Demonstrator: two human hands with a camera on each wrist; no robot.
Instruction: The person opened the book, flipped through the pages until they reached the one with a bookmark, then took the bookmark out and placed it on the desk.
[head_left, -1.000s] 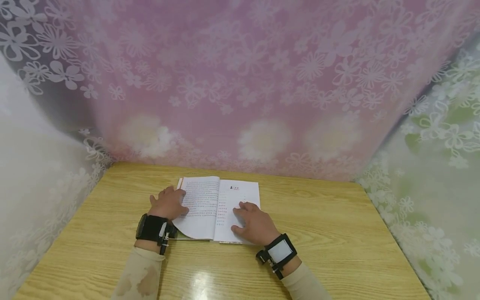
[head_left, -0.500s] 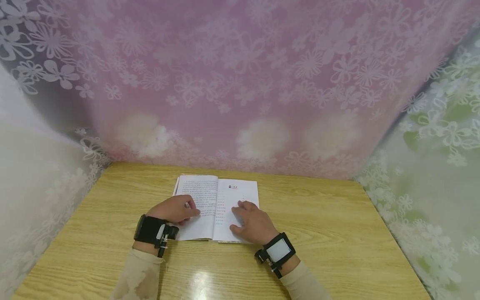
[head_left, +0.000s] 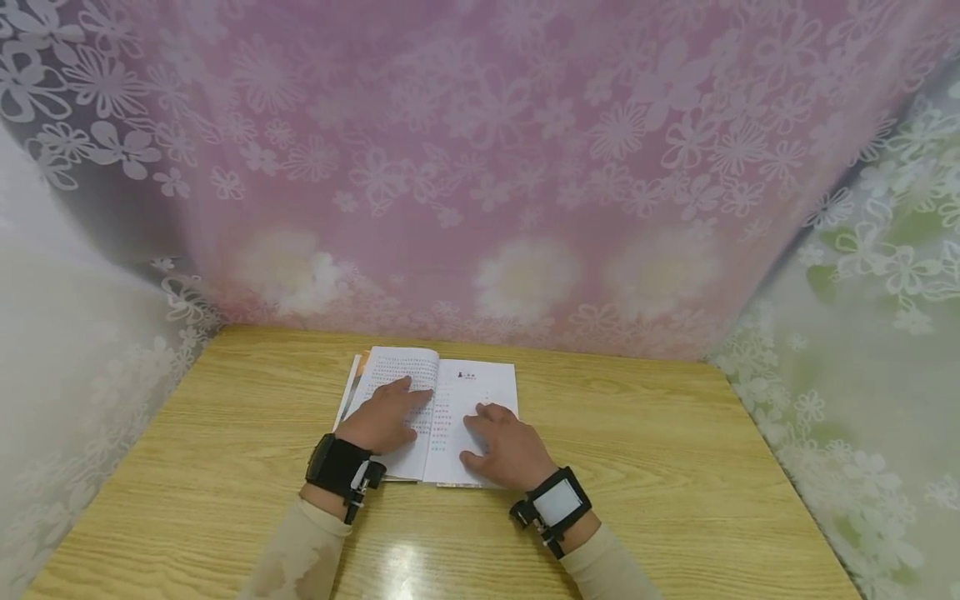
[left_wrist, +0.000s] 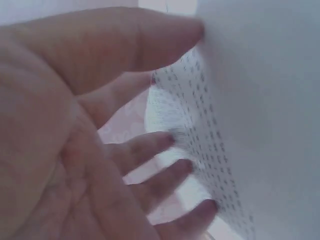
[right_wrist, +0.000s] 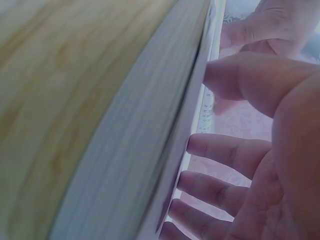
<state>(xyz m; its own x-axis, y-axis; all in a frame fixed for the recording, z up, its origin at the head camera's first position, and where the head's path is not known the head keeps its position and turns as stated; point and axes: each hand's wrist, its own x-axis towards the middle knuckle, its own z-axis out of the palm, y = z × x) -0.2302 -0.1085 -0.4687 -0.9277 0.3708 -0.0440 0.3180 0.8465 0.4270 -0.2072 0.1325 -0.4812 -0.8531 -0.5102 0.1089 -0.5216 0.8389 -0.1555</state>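
Two pages of an open book point(head_left: 438, 433) are being shown, the book being set toward the far side of the table point(head_left: 637, 433), a little left of its middle. The left page point(head_left: 390, 368) is being touched by the spread fingers of the left hand point(head_left: 384, 419), and nothing is being grasped by them. The right page point(head_left: 491, 379) is being pressed by the loosely spread fingers of the right hand point(head_left: 512, 447) (here, too, nothing is being gripped). As far as can be judged, the opening is being shown as done, while the left page is being bowed rather than laid fully flat; what else is being left cannot be told. On the table's yellowish wood grain, a patch of light point(head_left: 401, 571) is being reflected near the front. The table is being closed in by a pink flowered cloth point(head_left: 420, 167) behind and by pale flowered cloths point(head_left: 885, 333) at both sides.
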